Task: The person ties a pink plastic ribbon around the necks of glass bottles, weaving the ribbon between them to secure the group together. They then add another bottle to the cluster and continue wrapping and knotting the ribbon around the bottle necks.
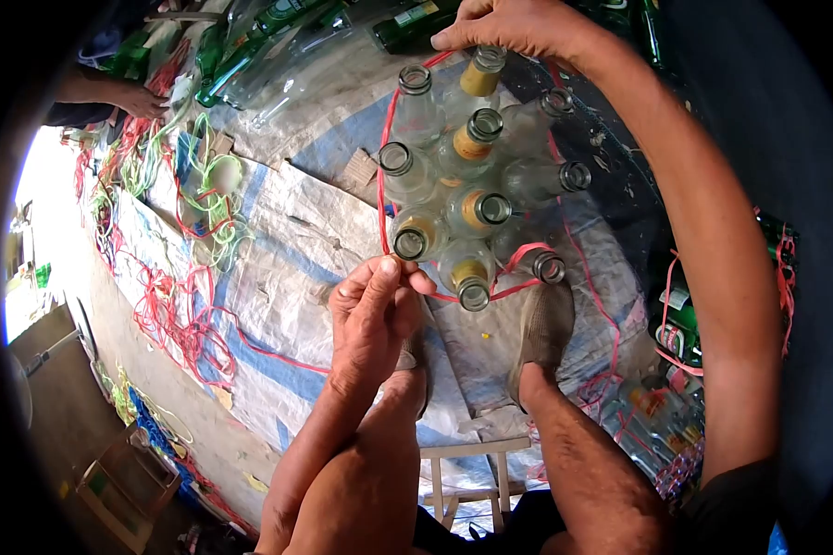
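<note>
Largest, the woven tarpaulin [278, 240] covers the floor and carries everything I see; loose red and green strings [171, 305] trail across it to the left of the bottle cluster.

The cluster of clear glass bottles [467, 176] stands upright near the top centre of the tarpaulin. I count ten open necks, packed touching; at least five show a yellow label at the neck. A red string [382, 166] loops around the cluster's outside, running up its left flank and across its near edge.

My right hand [514, 26] lies at the far side of the cluster, fingers closed down on the farthest bottle's neck where the loop passes. My left hand [375, 301] sits at the near side, thumb and fingers pinched on the red string just beside the nearest bottles. Two feet in socks [544, 324] brace on the near side of the cluster.

In my judgement, binding well calls for keeping the loop at one height below the necks and drawing slack toward the pinching hand while the far hand steadies the pack.

Green bottles [250, 55] lie beyond the cluster; another person's hand [139, 100] shows far left.
</note>
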Demonstrator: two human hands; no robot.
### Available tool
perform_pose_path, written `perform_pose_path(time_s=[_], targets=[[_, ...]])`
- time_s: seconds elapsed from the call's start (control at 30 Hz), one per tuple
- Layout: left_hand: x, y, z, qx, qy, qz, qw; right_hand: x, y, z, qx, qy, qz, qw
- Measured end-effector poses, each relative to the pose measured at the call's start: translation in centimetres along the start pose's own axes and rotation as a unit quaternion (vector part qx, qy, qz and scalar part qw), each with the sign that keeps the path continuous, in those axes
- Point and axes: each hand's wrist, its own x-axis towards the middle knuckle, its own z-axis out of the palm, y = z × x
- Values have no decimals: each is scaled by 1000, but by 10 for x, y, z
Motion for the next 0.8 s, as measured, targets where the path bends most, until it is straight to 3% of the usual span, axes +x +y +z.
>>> perform_pose_path(time_s=[0.27,0.37,0.5,0.67,0.8], targets=[[1,-1,3,16,8,12,1000,-23,39,-4,53,31,75,995],[1,1,1,42,-6,16,999,-35,55,0,75,52,60,994],[-1,3,5,76,4,34,997,-52,86,9,82,60,-50,994],[-3,3,10,99,10,45,994,-97,70,15,216,84,50,972],[-3,0,10,111,17,47,992,-119,89,21,251,118,75,958]])
